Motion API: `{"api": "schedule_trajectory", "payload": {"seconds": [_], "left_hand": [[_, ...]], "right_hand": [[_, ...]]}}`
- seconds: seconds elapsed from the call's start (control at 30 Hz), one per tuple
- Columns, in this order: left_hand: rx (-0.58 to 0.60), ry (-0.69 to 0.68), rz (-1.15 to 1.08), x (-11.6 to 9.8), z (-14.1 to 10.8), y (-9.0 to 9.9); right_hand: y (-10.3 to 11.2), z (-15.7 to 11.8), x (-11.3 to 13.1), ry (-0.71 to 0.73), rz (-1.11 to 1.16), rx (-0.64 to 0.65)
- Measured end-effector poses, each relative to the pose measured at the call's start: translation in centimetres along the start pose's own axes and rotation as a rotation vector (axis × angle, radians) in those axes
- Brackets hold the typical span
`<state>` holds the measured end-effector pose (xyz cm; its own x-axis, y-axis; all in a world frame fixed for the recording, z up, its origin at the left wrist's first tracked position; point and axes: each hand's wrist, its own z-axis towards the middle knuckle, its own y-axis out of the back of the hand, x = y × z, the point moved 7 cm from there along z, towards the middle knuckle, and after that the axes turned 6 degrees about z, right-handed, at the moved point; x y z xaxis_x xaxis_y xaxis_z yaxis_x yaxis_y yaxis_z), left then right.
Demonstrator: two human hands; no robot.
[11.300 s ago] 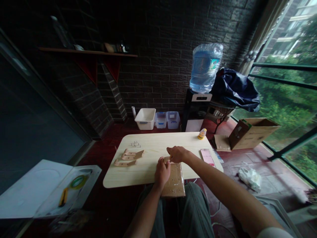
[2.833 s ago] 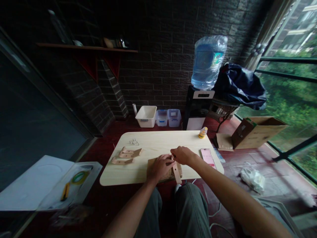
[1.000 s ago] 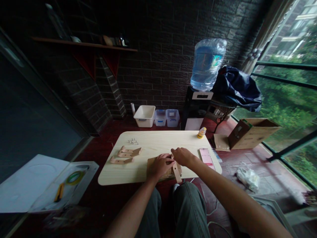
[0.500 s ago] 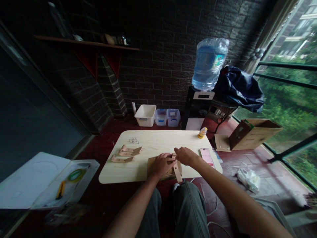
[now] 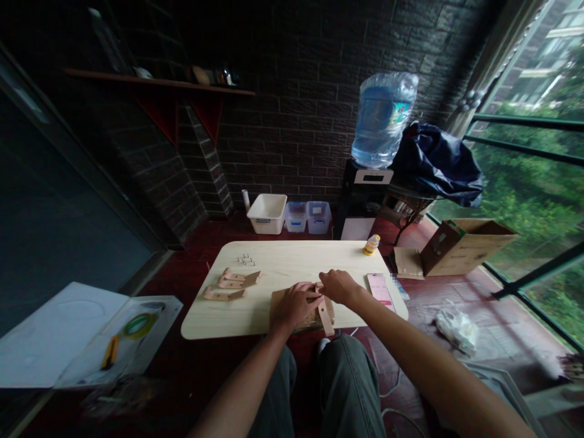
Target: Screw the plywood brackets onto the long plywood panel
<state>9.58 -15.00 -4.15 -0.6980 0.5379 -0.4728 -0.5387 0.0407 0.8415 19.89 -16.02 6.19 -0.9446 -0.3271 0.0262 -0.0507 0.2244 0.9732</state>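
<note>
A light wooden bracket (image 5: 325,319) with dark holes lies across a brown board or box (image 5: 277,298) at the table's near edge. My left hand (image 5: 301,303) rests over the brown thing, its fingers closed on the bracket's upper end. Beside it my right hand (image 5: 338,286) is closed in a pinch at that same end; whatever its fingers hold is hidden. Further left on the table lie more wooden brackets, one angled bracket (image 5: 239,279) behind a lower one (image 5: 224,295). Several small metal screws (image 5: 245,260) are scattered behind them.
On the pale table (image 5: 292,252) are a yellow-capped clear bottle (image 5: 371,244) and a pink phone (image 5: 379,288). An open white case (image 5: 150,350) stands at left. Plastic bins (image 5: 267,214), a water dispenser (image 5: 365,201) and a cardboard box (image 5: 456,246) stand beyond the table.
Both hands keep their place at the bracket's upper end, with hardly any movement. The whole view has shifted very slightly.
</note>
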Motion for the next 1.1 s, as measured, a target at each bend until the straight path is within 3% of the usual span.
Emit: {"api": "schedule_trajectory", "payload": {"seconds": [0.47, 0.67, 0.8, 1.1], "left_hand": [[0.034, 0.017, 0.013, -0.1, -0.1, 0.2], [0.03, 0.019, 0.025, 0.1, 0.0, -0.2], [-0.003, 0.005, 0.029, 0.1, -0.2, -0.1], [0.01, 0.012, 0.028, 0.2, -0.3, 0.2]], "right_hand": [[-0.2, 0.3, 1.1, -0.064, 0.039, -0.06], [0.3, -0.1, 1.2, 0.025, 0.018, 0.012], [0.4, 0.1, 1.3, 0.094, -0.06, -0.006], [-1.1, 0.7, 2.0, 0.127, -0.113, -0.021]]}}
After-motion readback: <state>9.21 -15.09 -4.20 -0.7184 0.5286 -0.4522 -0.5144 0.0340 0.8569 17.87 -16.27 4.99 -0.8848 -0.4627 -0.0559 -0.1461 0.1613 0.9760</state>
